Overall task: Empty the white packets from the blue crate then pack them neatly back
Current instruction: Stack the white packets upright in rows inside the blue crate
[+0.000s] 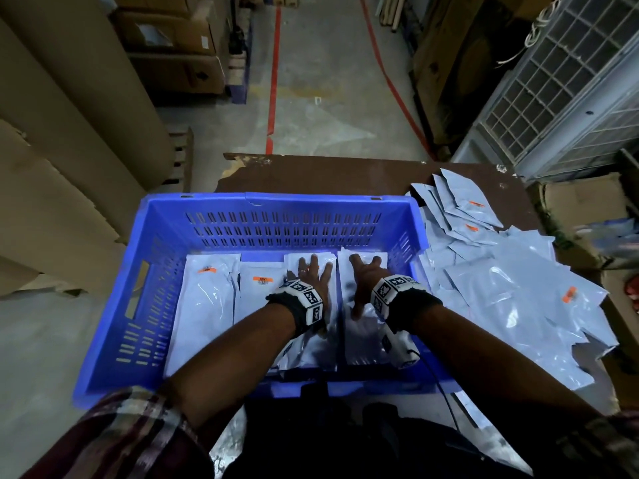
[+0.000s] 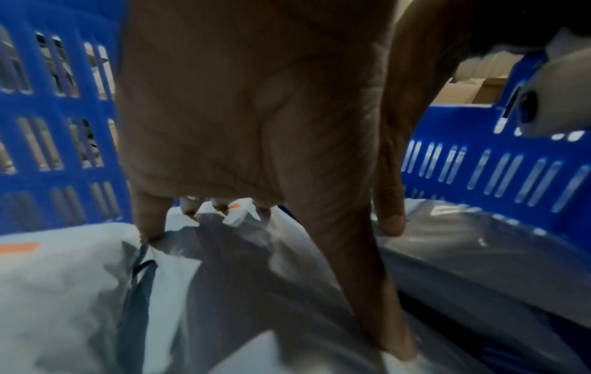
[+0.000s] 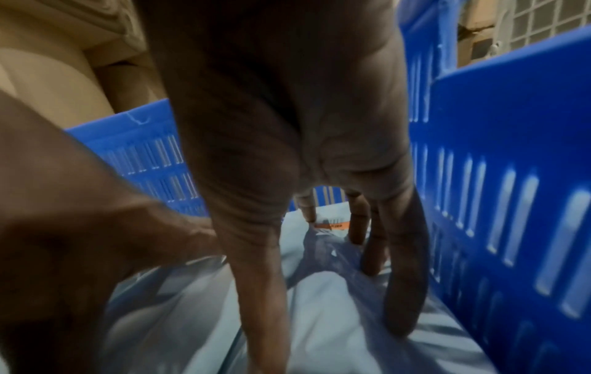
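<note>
Left hand [image 1: 313, 271] and right hand [image 1: 366, 271], fingers spread flat, press packet rows [image 1: 207, 299] inside blue crate [image 1: 114, 305] (likely levelling); loose packets [image 1: 511, 288] wait beside crate on bench [image 1: 311, 174].

The crate [image 1: 166, 236] is smooth blue moulded plastic with slotted walls. The packets [image 1: 204, 305] are glossy, crinkled white plastic film catching highlights. The table [image 1: 345, 174] is matt brown board, chipped rough at its edge.

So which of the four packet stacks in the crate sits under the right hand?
The stack nearest the crate's right wall: the right hand presses flat on it. The left hand rests on the stack beside it; the two leftmost go untouched.
</note>
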